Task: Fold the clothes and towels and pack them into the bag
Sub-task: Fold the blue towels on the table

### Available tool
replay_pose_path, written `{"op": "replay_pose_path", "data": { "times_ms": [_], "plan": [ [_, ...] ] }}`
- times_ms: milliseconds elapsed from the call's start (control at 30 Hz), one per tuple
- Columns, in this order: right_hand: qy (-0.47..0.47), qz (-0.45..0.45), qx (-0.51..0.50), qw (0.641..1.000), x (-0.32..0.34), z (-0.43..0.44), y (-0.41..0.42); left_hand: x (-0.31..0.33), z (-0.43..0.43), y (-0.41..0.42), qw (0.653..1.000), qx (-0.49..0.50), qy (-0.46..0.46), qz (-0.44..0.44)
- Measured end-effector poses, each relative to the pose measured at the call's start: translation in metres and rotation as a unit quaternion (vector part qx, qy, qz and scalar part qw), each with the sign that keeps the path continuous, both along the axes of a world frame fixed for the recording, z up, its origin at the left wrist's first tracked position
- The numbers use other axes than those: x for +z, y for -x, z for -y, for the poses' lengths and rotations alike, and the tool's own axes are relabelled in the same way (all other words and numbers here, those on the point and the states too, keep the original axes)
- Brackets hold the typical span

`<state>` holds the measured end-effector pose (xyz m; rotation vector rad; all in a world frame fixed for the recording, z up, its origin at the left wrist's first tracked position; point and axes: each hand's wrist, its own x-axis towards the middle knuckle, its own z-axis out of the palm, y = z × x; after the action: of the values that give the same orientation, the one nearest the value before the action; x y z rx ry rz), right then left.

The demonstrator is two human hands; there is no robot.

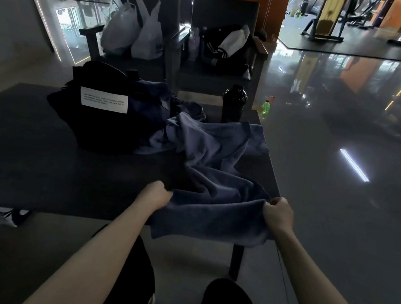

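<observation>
On table (40, 156): rumpled, prob. blue towel (216, 177)

Black shaker bottle (233, 104) on dark table (28, 154), white plastic bags (136, 31) on chair (171, 7)

Bare table (28, 154) left of the towel (219, 159), black bag (75, 122) and shaker bottle (233, 104) blocking the far edge

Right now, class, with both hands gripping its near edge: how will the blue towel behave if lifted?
Probably floppy: the blue towel sags between the left hand and right hand and drapes over the table edge. Likely light: pinched corners carry it. Its rumpled far end may drag.
</observation>
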<state>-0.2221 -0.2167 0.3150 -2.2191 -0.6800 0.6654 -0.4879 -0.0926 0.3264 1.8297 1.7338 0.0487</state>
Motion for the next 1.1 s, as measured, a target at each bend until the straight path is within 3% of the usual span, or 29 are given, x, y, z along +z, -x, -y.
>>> {"op": "replay_pose_path", "data": {
  "times_ms": [133,300,500,567,733,967,1100],
  "plan": [
    [-0.001,-0.012,0.052,0.999,0.000,0.013,0.023,-0.017,0.032,0.003,0.997,0.032,0.030,0.070],
    [-0.028,0.064,0.037,0.997,-0.012,0.031,0.037,-0.018,0.059,0.005,0.999,0.039,-0.031,-0.014],
    [0.054,0.212,0.102,0.971,-0.026,0.048,0.048,-0.013,0.072,0.011,0.997,0.059,-0.045,0.038],
    [0.025,0.179,0.094,0.979,-0.028,0.052,0.048,-0.008,0.072,0.015,0.997,0.044,-0.024,0.061],
    [-0.128,-0.011,-0.032,0.991,-0.009,0.049,0.026,0.020,0.056,0.027,0.988,0.051,0.073,0.127],
    [-0.217,-0.111,-0.065,0.968,0.018,0.004,-0.001,0.050,0.021,0.017,0.918,0.145,0.036,0.368],
    [-0.225,-0.105,-0.005,0.969,0.017,-0.026,-0.005,0.042,-0.003,0.005,0.895,0.163,0.032,0.415]
  ]
}}
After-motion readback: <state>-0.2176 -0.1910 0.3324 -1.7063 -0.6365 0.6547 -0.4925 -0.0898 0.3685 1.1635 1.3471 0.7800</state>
